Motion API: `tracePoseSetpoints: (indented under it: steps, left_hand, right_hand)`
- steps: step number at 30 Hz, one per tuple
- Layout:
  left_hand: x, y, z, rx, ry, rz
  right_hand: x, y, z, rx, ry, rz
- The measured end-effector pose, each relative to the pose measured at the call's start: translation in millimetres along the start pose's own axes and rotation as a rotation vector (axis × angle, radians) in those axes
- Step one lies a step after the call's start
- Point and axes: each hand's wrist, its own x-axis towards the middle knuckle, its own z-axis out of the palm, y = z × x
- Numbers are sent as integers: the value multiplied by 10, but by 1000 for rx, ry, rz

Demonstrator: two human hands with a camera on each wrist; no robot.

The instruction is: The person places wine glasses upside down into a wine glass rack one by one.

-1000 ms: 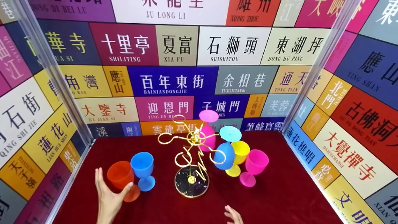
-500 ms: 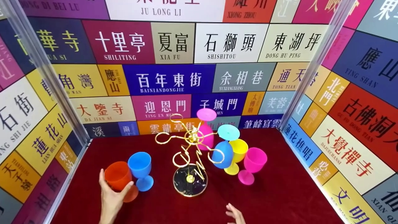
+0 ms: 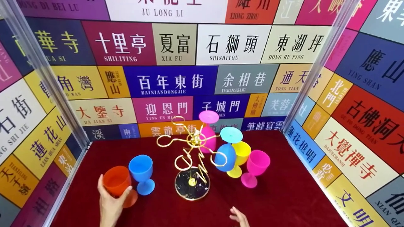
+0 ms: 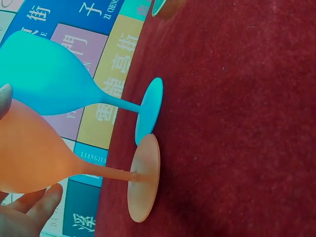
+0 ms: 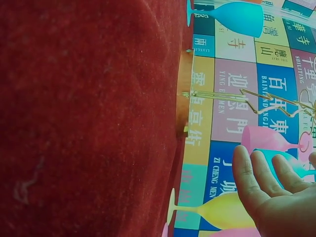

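My left hand (image 3: 110,203) grips the bowl of an orange-red goblet (image 3: 116,180), thumb on its right side and fingers round its left. In the left wrist view the orange goblet's foot (image 4: 144,177) shows close to the red cloth, beside the foot of a blue goblet (image 4: 44,74). That blue goblet stands upright just right of the orange one. My right hand (image 3: 239,217) holds nothing near the front edge of the view, its fingers loosely extended. Between the hands stands a gold wire goblet rack (image 3: 196,140) on a round black base (image 3: 192,189).
On the rack's right side hang an upside-down pink goblet (image 3: 207,138) and an upside-down blue goblet (image 3: 225,157). A yellow goblet (image 3: 242,153) and another pink goblet (image 3: 258,162) stand upright further right. Sign-printed walls (image 3: 176,80) enclose the red cloth (image 3: 176,214) on three sides.
My left hand's fingers have come in from beside the orange goblet to hold its bowl, and the goblet has shifted slightly left and nearer. My right hand has hardly moved.
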Motion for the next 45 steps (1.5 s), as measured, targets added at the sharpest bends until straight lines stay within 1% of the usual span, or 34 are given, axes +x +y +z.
tracePoseSetpoints:
  steps: [3,6,9,10,12,16,21,23,29,33,36,40,43,44,45]
  left_hand:
    - [-19,44,-52,-3,20,19]
    - [-47,99,-108,-17,49,43]
    - [-87,167,-168,-16,75,48]
    - [-101,191,-188,-15,81,44]
    - [-131,247,-226,-11,93,39]
    - [-191,363,-287,-15,116,42]
    - [-295,546,-343,-14,141,47]
    - [-353,637,-363,-12,149,58]
    - [-502,913,-407,10,162,116]
    - [-586,1066,-428,28,149,128]
    - [-635,1119,-425,42,176,219]
    - [-683,1140,-409,54,233,391]
    - [-707,1168,-416,17,215,499]
    - [-730,1215,-424,13,196,496]
    - [-742,1241,-427,5,182,512]
  right_hand:
    - [-3,22,-6,14,-4,-13]
    - [9,58,-15,20,-17,-79]
    - [20,87,-20,36,-29,-118]
    - [20,91,-20,42,-31,-116]
    - [8,87,-15,50,-31,-80]
    - [-13,56,0,41,-7,-40]
    - [-16,9,12,20,25,-81]
    - [-17,-8,11,14,24,-84]
    - [-20,-52,-3,6,-4,-30]
    - [-19,-64,-12,23,-21,-20]
    - [-11,-69,-18,53,-31,-14]
    - [-6,-84,-14,69,-22,-26]
    - [-14,-105,1,61,-5,-25]
    - [-16,-112,6,61,-1,-18]
    - [-17,-119,7,60,-1,-14]
